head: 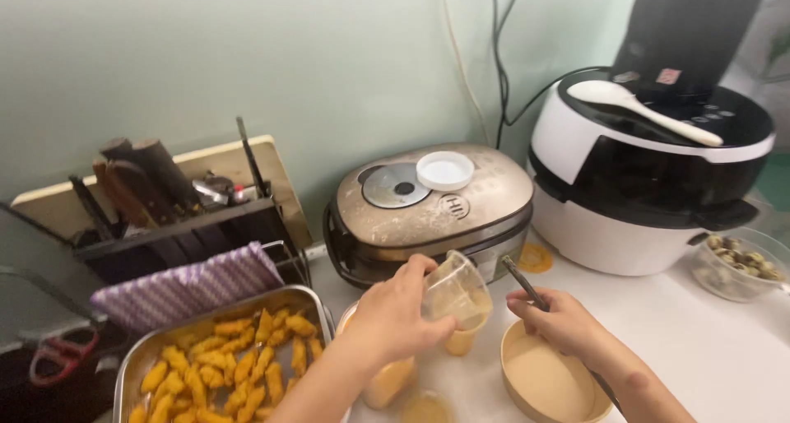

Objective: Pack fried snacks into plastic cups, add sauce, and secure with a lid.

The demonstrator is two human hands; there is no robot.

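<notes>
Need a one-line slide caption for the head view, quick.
Left hand tilts a clear cup while right hand holds a utensil over a beige bowl.

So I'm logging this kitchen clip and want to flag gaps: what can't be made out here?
- Head view: the thin utensil in the right hand; its lower end is hidden by hand and forearm.
- Orange containers under the left hand: covered by the arm, cut by the bottom edge.
- Tray of fried pieces: cut off at the bottom.
- Bowl at the right edge: contents too small to identify.
</notes>
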